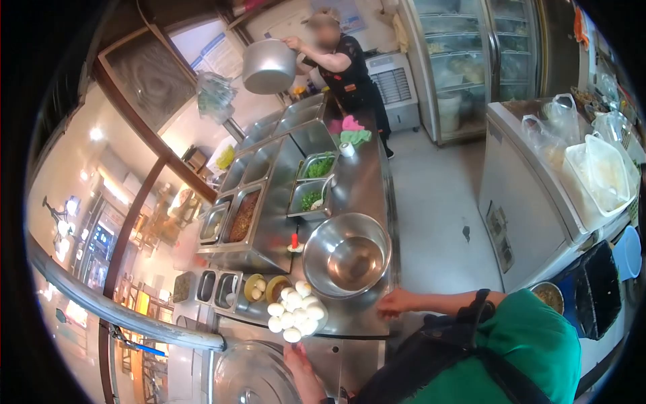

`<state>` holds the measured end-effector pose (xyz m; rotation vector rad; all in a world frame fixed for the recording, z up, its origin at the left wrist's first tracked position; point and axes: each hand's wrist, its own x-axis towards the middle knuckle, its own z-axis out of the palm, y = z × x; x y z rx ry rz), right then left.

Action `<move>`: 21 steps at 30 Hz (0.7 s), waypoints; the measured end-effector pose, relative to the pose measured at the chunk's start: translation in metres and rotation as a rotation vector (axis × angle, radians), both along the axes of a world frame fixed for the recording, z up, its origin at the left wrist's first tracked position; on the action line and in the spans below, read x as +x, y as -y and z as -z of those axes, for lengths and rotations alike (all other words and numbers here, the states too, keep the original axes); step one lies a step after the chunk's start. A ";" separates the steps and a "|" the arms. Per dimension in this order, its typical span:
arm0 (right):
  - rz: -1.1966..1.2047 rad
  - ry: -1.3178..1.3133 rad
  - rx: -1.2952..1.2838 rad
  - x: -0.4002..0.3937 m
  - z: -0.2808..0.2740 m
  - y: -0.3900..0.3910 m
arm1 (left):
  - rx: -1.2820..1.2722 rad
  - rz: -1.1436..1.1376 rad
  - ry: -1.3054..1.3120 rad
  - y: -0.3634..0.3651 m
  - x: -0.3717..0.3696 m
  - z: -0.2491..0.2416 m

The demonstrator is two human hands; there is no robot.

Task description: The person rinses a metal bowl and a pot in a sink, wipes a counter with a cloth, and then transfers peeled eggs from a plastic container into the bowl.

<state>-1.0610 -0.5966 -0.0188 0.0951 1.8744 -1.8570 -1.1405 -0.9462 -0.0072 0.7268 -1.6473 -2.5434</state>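
Note:
White peeled eggs [295, 315] are heaped on a plate [324, 315] whose rim is mostly hidden beneath them. My left hand [298, 360] grips the near edge of this plate, its thumb showing just under the eggs. Loosely curled and with nothing visible in it, my right hand [397, 303] hovers by the counter's right edge. Between the hands and the far pans stands a large steel bowl [346, 256], with no food visible inside. Small yellowish bowls [255, 288] sit just left of the eggs, one with eggs in it.
Steel pans of chopped greens [311, 199] and a pan of reddish-brown food [243, 215] line the steel counter [360, 192]. A large lid [252, 377] lies at the near left. Across the counter a co-worker [350, 74] raises a big pot [269, 66]. A white freezer [525, 195] stands right.

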 end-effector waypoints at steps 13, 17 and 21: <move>0.026 -0.111 0.076 -0.016 -0.017 0.038 | -0.022 -0.040 0.019 0.003 -0.027 0.019; 0.065 -0.048 -0.048 -0.025 -0.014 0.051 | -0.060 -0.002 -0.044 0.007 -0.032 0.030; 0.022 -0.092 -0.029 -0.045 -0.024 0.068 | -0.095 -0.031 -0.071 0.001 -0.030 0.023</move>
